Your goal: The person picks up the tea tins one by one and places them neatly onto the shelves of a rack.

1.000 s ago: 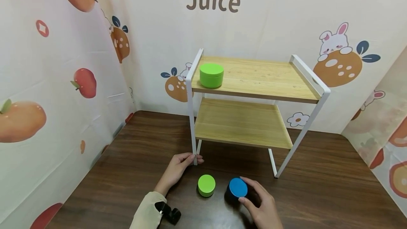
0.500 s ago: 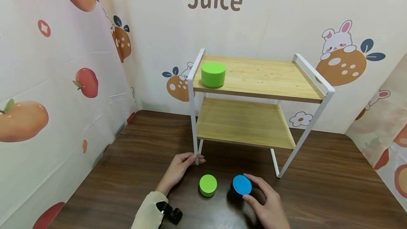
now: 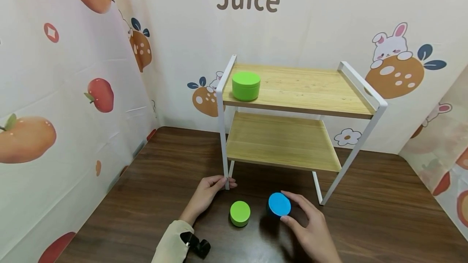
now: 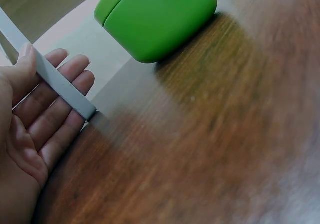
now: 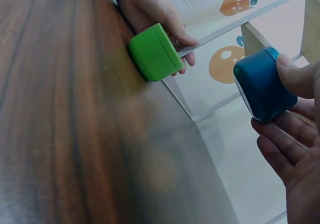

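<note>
My left hand (image 3: 205, 196) pinches the white front left leg (image 3: 222, 145) of the two-tier rack near its foot; in the left wrist view the thumb lies on the leg (image 4: 57, 81) and the fingers are behind it. My right hand (image 3: 310, 226) holds a round blue container (image 3: 279, 204) between thumb and fingers. The right wrist view shows that blue container (image 5: 263, 83) raised off the table. Between the hands, a small green container (image 3: 240, 213) stands on the table. A larger green container (image 3: 246, 86) sits at the left end of the rack's top shelf.
The rack's wooden top shelf (image 3: 300, 88) and lower shelf (image 3: 281, 141) stand above the dark wooden table (image 3: 146, 198). Its right front leg (image 3: 351, 159) slants down behind my right hand. A printed curtain (image 3: 175, 31) hangs behind and at both sides.
The blue container has risen off the table in my right hand and moved slightly away from me. My left hand keeps its hold on the rack leg. The head view has shifted slightly.
</note>
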